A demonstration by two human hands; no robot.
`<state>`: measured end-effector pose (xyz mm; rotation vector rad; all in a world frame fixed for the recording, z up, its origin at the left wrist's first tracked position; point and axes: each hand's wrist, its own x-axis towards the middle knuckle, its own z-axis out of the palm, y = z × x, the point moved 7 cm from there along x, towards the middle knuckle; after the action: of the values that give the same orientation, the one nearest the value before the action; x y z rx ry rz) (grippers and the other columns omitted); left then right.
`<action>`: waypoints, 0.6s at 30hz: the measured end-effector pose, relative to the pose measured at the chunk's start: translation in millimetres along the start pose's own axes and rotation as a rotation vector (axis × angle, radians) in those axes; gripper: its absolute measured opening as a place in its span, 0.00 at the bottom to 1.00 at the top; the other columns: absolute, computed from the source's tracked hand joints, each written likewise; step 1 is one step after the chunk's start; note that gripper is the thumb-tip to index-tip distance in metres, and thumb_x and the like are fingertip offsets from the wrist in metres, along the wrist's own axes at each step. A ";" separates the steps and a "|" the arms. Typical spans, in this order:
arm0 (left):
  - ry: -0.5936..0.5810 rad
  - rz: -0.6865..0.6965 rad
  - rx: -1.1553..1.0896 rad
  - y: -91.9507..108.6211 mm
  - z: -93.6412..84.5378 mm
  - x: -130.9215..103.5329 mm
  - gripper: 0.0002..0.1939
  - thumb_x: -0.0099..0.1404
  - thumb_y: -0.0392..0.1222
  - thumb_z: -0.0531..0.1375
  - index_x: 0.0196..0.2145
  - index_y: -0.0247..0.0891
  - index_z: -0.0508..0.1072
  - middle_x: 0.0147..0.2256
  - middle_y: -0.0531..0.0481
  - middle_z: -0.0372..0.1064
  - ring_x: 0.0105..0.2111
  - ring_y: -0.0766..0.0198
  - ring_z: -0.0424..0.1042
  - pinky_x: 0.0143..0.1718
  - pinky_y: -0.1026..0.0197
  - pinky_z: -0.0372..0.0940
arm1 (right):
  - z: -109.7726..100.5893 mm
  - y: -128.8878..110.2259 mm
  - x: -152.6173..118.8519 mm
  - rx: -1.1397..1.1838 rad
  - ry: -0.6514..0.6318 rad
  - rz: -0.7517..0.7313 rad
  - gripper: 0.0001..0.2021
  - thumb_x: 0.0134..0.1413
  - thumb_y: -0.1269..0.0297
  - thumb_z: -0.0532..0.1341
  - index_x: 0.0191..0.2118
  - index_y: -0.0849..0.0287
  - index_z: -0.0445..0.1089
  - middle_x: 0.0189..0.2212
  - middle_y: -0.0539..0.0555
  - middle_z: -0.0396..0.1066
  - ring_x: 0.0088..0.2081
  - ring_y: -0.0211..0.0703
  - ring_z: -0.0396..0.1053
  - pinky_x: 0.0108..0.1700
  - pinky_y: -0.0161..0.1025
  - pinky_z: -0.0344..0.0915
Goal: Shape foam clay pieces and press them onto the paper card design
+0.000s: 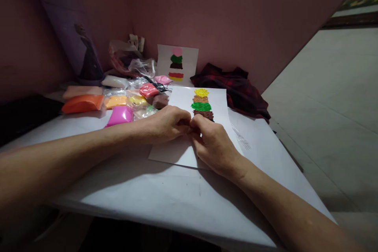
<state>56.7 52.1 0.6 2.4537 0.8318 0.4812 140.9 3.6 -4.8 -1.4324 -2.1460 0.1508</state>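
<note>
White paper lies beneath the left hand and right hand, its long axis running away from the person, coloured bands just beyond the fingers. Both hands are near the paper's middle, fingertips pinched together; any held piece is hidden. Left of the paper, clear packets contain pink, orange and yellow material.

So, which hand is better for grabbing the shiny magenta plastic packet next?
Probably left. Your left hand is nearer the shiny magenta plastic packet. Your right hand is farther off and would likely have to reach past the left one.
</note>
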 end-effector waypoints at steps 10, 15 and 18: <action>-0.025 0.006 0.039 -4.3 3.4 -1.8 0.08 0.60 0.38 0.54 0.26 0.33 0.70 0.23 0.52 0.68 0.24 0.68 0.63 0.25 0.66 0.54 | 2.4 -7.4 -2.2 -0.107 -0.025 -0.068 0.08 0.50 0.78 0.52 0.35 0.58 0.61 0.31 0.53 0.68 0.30 0.41 0.63 0.31 0.37 0.57; -0.012 0.019 0.039 -5.1 3.5 -0.5 0.09 0.59 0.39 0.54 0.26 0.33 0.70 0.24 0.52 0.68 0.24 0.68 0.63 0.25 0.66 0.54 | 2.3 -6.6 -1.4 -0.107 -0.027 -0.064 0.07 0.52 0.77 0.52 0.35 0.58 0.61 0.31 0.54 0.67 0.30 0.40 0.62 0.32 0.37 0.57; -0.006 0.009 0.033 -6.8 3.5 1.1 0.10 0.59 0.39 0.54 0.23 0.33 0.69 0.22 0.53 0.65 0.23 0.69 0.61 0.24 0.67 0.53 | 1.9 -4.6 -0.4 -0.084 -0.023 -0.056 0.06 0.54 0.75 0.52 0.35 0.58 0.61 0.31 0.53 0.67 0.29 0.40 0.62 0.31 0.37 0.57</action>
<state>56.1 56.3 -5.9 2.4890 0.8334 0.4663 136.3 1.7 -4.8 -1.4216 -2.2323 0.0578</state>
